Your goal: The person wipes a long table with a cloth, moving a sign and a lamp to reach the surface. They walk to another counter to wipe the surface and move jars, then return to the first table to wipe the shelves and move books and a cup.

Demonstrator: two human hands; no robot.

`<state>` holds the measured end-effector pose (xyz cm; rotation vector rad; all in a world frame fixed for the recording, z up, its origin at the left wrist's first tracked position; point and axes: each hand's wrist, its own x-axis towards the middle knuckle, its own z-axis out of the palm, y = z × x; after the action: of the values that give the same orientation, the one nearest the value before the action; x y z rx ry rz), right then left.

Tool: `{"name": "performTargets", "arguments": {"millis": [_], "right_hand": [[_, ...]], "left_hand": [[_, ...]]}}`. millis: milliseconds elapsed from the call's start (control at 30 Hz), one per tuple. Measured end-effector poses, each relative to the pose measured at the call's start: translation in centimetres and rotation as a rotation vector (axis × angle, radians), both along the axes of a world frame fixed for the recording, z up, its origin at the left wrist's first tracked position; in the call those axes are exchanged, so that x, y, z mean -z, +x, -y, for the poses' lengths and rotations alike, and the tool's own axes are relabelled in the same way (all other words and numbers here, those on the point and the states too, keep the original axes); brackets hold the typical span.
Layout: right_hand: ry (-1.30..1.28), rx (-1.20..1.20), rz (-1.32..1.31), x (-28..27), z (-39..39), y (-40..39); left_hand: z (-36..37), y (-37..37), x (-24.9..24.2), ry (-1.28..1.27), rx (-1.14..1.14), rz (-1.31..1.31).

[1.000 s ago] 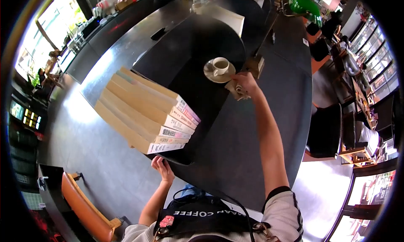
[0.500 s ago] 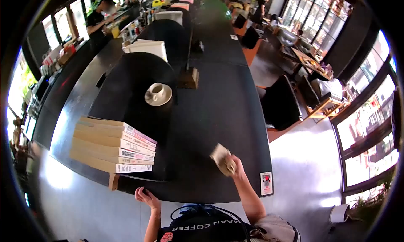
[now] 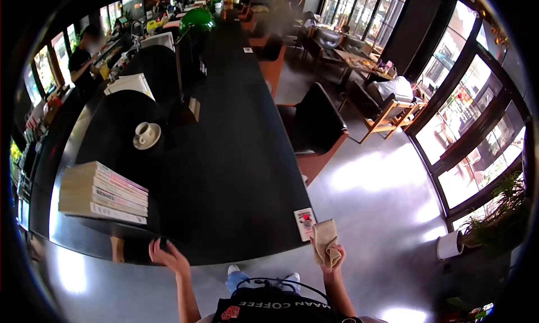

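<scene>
Tan cloth [image 3: 325,242], folded and crumpled, sits bunched in the right hand [image 3: 333,259], which is clenched around its lower end just off the near corner of the long dark table [image 3: 241,154]. The cloth's long axis runs roughly from six o'clock up to twelve, its free end standing above the fist and leaning a little toward eleven. It is clear of the tabletop, hanging over the floor beside the edge, with a small white card [image 3: 305,223] lying on the table just at its ten o'clock.

The left hand [image 3: 167,256] is well apart from the cloth, at about nine o'clock from it, fingers curled over the table's near rim and gripping nothing else that I can make out. So the right hand alone has the cloth.

Farther out, at ten o'clock from the left hand, a stack of books [image 3: 103,192] lies flat on the table. Beyond it, toward twelve, a cup on a saucer [image 3: 146,135] stands alone, and a green lamp [image 3: 196,20] rises at the far end.
</scene>
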<state>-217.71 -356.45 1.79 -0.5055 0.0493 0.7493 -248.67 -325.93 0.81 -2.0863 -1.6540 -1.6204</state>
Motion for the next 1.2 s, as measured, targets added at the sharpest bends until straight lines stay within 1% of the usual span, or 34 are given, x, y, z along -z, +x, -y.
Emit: {"name": "performTargets", "arguments": {"millis": [67, 100, 133, 200, 267, 333, 400, 433, 467, 500, 533, 567, 600, 633, 700, 767, 800, 833, 867, 900, 933, 1033, 1133, 1167, 1200], "right_hand": [[0.044, -0.021, -0.054, 0.7, 3.1, 1.7], [0.059, -0.026, -0.072, 1.6, 5.0, 2.8], [0.073, -0.036, -0.083, 1.8, 6.8, 4.1], [0.111, 0.102, -0.281, 1.4, 11.0, 6.1], [-0.042, 0.108, -0.045, 2.7, 15.8, 9.7], [0.022, 0.029, -0.176, 3.6, 21.9, 12.6], [-0.379, 0.128, 0.178, 4.5, 26.3, 15.2], [-0.604, 0.180, 0.321, 5.0, 28.5, 16.5], [-0.358, 0.254, 0.145, 3.8, 29.3, 17.2], [-0.112, 0.330, -0.031, 2.3, 30.0, 18.0], [0.005, 0.306, -0.007, 2.9, 31.8, 19.4], [0.033, 0.266, 0.022, 5.3, 34.0, 21.5], [0.079, 0.289, 0.014, 5.7, 34.4, 22.8], [-0.063, 0.403, -0.010, 5.7, 34.1, 23.7], [-0.204, 0.499, 0.043, 7.3, 34.0, 27.0], [-0.201, 0.481, 0.189, 14.5, 36.0, 31.7], [-0.834, 0.586, 0.645, 18.9, 37.1, 33.8], [-0.851, 0.590, 0.604, 19.3, 36.9, 35.4], [-0.693, 0.553, 0.448, 18.3, 36.1, 37.4], [-0.479, 0.511, 0.245, 17.0, 35.4, 39.9], [-0.383, 0.492, 0.157, 15.7, 34.3, 42.7], [-0.266, 0.461, 0.092, 12.8, 31.4, 51.7], [-0.205, 0.427, 0.077, 10.1, 28.1, 60.5], [-0.197, 0.411, 0.085, 9.2, 27.0, 63.2], [-0.183, 0.394, 0.081, 8.5, 26.2, 65.8]], "left_hand": [[2.4, 6.0, -2.5, 0.029, 0.169, 0.073], [3.8, 9.1, -3.1, 0.041, 0.259, 0.050], [5.8, 12.3, -3.7, 0.041, 0.360, 0.097], [10.7, 17.9, -4.8, 0.099, 0.418, 0.097], [17.1, 23.1, -4.9, 0.075, 0.461, 0.196], [22.3, 27.6, -3.2, 0.001, 0.568, 0.119], [26.6, 31.4, -1.1, -0.123, 0.755, 0.118], [28.3, 33.1, -0.9, -0.174, 0.865, 0.086], [29.5, 34.7, -1.1, -0.224, 0.974, 0.055], [30.2, 36.2, -1.3, -0.152, 1.023, -0.016], [30.6, 37.6, -1.4, -0.084, 1.076, -0.093], [31.1, 39.2, -1.6, -0.133, 1.092, -0.154], [31.3, 40.9, -1.7, -0.181, 1.115, -0.215], [31.3, 42.2, -1.7, -0.223, 1.145, -0.274], [30.9, 45.1, -1.6, -0.239, 1.125, -0.344], [30.2, 48.8, -1.5, -0.255, 1.131, -0.357], [29.7, 50.5, -1.4, -0.269, 1.142, -0.340], [29.2, 52.5, -1.2, -0.283, 1.158, -0.320], [28.7, 54.7, -0.9, -0.293, 1.162, -0.349], [28.1, 57.1, -0.6, -0.303, 1.167, -0.374], [27.5, 59.7, -0.3, -0.311, 1.174, -0.397], [24.9, 68.9, -0.1, -0.265, 1.195, -0.305], [20.9, 78.5, -0.9, -0.065, 1.144, -0.193], [19.6, 81.2, -2.3, 0.049, 1.106, -0.086], [18.3, 83.4, -3.6, 0.018, 1.102, -0.054]]}}
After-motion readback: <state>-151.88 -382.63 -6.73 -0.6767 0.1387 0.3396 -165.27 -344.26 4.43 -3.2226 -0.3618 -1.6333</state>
